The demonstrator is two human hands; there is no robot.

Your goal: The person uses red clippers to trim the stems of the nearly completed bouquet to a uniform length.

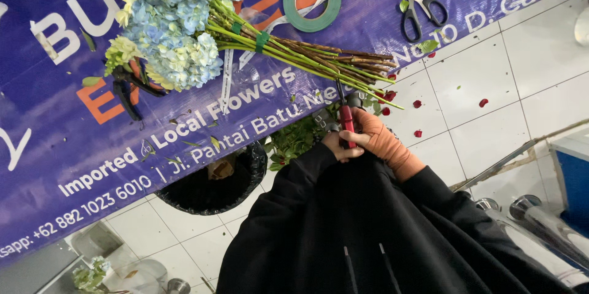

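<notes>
While we grip the red-handled pruners (347, 123) in both fists, left hand (336, 145) and right hand (371, 133), the blue hydrangea bouquet (178, 21) lies taped; the black bin (211, 180) holds green trimmings.

Red-handled pruning shears (346, 119) gripped upright, blades at cut ends of long green stems (319, 59); blue hydrangea bouquet (178, 24) lying flat on banner-covered table.

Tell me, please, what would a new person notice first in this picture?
First, the big bouquet of pale blue hydrangeas, lying on the purple banner-covered table at the upper left, its long green stems reaching over the table edge. Both hands, the left hand and the right hand, grip red-handled cutters at the stem ends. Red petals are scattered on the white tiled floor at the right.
</notes>
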